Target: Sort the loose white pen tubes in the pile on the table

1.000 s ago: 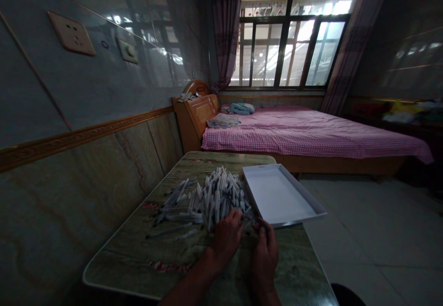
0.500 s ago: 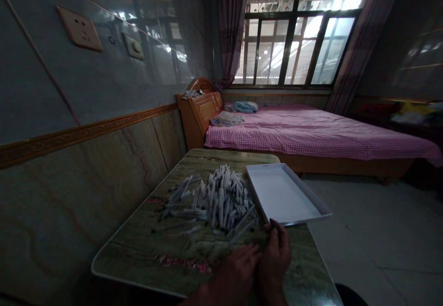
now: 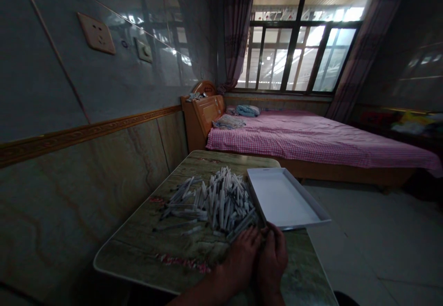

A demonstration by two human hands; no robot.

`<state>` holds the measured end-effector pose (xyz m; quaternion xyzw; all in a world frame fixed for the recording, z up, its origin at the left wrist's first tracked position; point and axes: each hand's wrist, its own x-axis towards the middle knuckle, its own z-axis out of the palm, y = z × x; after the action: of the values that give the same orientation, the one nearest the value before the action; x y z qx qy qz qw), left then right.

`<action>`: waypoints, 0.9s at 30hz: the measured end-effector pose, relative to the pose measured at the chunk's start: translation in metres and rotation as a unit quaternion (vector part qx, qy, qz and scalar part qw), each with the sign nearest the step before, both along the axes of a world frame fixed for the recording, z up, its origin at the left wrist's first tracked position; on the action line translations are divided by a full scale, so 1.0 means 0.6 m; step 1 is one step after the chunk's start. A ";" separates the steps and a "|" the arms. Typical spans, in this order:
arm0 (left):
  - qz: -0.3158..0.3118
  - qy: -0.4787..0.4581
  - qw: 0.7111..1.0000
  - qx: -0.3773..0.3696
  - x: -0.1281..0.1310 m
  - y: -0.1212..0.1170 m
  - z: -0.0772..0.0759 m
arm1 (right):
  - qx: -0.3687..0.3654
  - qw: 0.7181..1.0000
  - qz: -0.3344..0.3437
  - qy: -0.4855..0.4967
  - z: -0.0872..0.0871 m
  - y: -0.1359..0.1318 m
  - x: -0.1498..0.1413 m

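Note:
A heap of slim pens (image 3: 224, 200), whitish and clear with some dark ends, lies on the table with a marbled top. My left hand (image 3: 242, 253) is at the heap's front right edge, its fingers pressed together and curled. Right beside it, my right hand (image 3: 274, 253) has its fingers closed in a pinch by the near left corner of a shallow white tray (image 3: 287, 197). The two hands almost touch at the fingertips. Whatever is between their fingers is too dark and small to make out. The tray's bottom shows bare white.
The table (image 3: 138, 246) stands against a tiled wall (image 3: 86, 177) on the left. Beyond it is a bed (image 3: 311, 133) with a pink checked sheet and a wooden headboard. The tray overhangs the table's right edge above the tiled floor (image 3: 367, 237).
My left hand has moved forward to the pens' edge. My right hand's fingers have drawn in closer to the left hand. The view has tipped slightly upward and to the left.

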<state>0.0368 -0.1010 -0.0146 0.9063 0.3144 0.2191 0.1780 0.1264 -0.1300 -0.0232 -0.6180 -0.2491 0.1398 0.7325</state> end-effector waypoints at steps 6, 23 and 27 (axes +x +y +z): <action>-0.031 -0.045 0.998 0.020 -0.055 -0.026 0.021 | -0.018 0.986 0.162 -0.045 0.013 0.005 -0.017; 0.442 -0.070 0.892 0.060 -0.279 0.025 0.023 | 0.114 0.764 0.404 -0.489 0.026 0.073 -0.084; 0.468 0.030 0.881 0.057 -0.282 0.037 0.033 | 0.151 0.758 0.355 -0.526 0.021 0.077 -0.082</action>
<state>-0.1325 -0.0786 0.0054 0.6685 0.6939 0.2676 -0.0066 0.0774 -0.0840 -0.0104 -0.3433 -0.8145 0.0032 0.4677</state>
